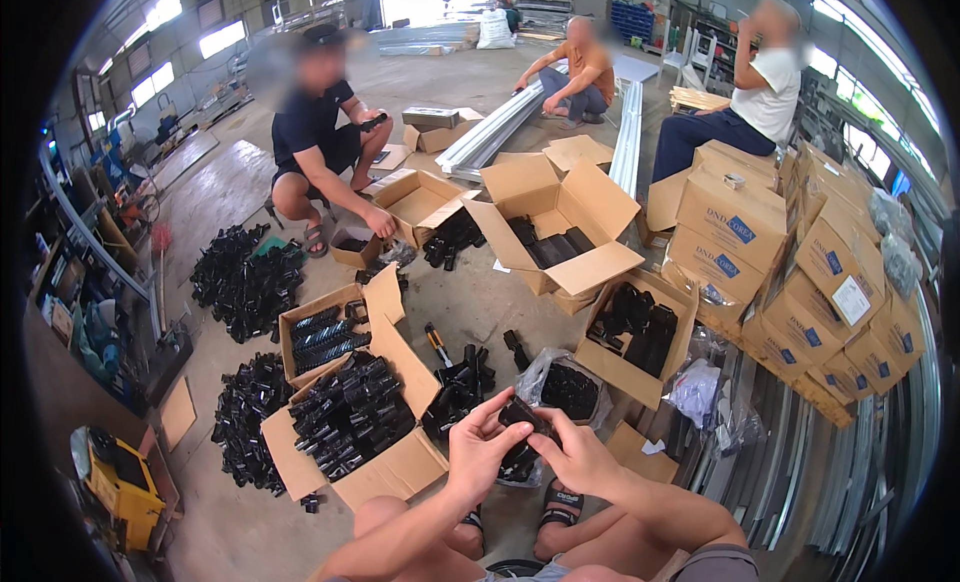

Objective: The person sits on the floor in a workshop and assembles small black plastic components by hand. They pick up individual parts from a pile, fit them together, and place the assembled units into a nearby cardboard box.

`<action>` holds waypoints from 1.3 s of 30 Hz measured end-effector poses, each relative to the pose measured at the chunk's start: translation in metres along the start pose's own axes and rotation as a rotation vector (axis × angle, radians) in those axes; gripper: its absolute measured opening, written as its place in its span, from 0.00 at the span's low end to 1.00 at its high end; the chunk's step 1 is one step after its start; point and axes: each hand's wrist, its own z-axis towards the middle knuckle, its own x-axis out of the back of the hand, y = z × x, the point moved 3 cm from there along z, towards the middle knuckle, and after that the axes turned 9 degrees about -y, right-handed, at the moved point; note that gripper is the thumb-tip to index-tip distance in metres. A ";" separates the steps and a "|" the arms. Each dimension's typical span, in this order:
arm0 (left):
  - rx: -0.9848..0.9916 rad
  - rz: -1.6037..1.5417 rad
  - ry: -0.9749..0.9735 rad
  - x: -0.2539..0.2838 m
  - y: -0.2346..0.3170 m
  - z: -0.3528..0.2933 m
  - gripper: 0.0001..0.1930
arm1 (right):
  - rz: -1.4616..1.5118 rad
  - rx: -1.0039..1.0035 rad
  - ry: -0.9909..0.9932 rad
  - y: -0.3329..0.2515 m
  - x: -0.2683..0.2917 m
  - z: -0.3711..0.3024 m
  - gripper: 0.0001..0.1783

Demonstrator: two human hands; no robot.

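Note:
Between my two hands, above my knees, is a small black plastic part (517, 412). My left hand (478, 450) is closed on its left side, with thumb and fingers pinching it. My right hand (577, 460) grips the lower right side, its thumb pressed against the part. Just beyond them lies a clear bag (545, 374) around a container of small black pieces (570, 392). Left of my hands, an open cardboard box (390, 476) is heaped with black parts (352, 414). A screwdriver-like tool with an orange-and-black handle (437, 344) rests by a loose pile of black parts (462, 382).
Open boxes (600, 272) stand ahead. Stacked closed cartons (730, 217) and long metal profiles (790, 472) fill the right. Black parts lie in floor heaps (245, 282) at left. A crouching co-worker (315, 132) holds a black part; two others sit farther back. A yellow case (120, 492) stands lower left.

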 end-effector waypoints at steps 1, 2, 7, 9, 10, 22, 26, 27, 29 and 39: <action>-0.013 0.008 0.000 -0.001 -0.001 -0.001 0.31 | -0.022 -0.010 -0.026 0.002 0.000 -0.001 0.25; -0.020 0.006 0.004 -0.002 -0.005 -0.003 0.32 | -0.046 -0.031 -0.059 0.005 -0.001 -0.004 0.25; -0.085 0.036 -0.001 0.001 -0.003 -0.002 0.29 | 0.025 0.047 -0.049 0.014 -0.006 -0.001 0.25; -0.077 0.089 -0.020 0.003 -0.003 -0.003 0.27 | -0.006 0.121 -0.023 0.016 -0.009 0.000 0.26; -0.096 0.102 -0.024 0.003 -0.002 -0.003 0.27 | -0.037 0.140 -0.020 0.015 -0.008 0.000 0.26; -0.161 0.148 -0.064 0.003 -0.002 -0.007 0.25 | -0.015 0.124 -0.098 0.007 -0.009 0.001 0.25; -0.141 0.135 -0.043 -0.005 0.006 -0.006 0.23 | -0.120 0.279 -0.015 0.020 -0.009 0.002 0.25; -0.146 0.110 -0.031 -0.007 0.007 -0.005 0.22 | -0.099 0.257 -0.030 0.022 -0.009 0.002 0.26; -0.158 0.090 -0.049 -0.005 0.008 -0.007 0.22 | -0.055 0.223 -0.075 0.018 -0.010 0.002 0.26; -0.112 0.147 -0.083 0.004 0.005 -0.011 0.21 | -0.033 0.028 -0.144 0.005 -0.010 0.001 0.22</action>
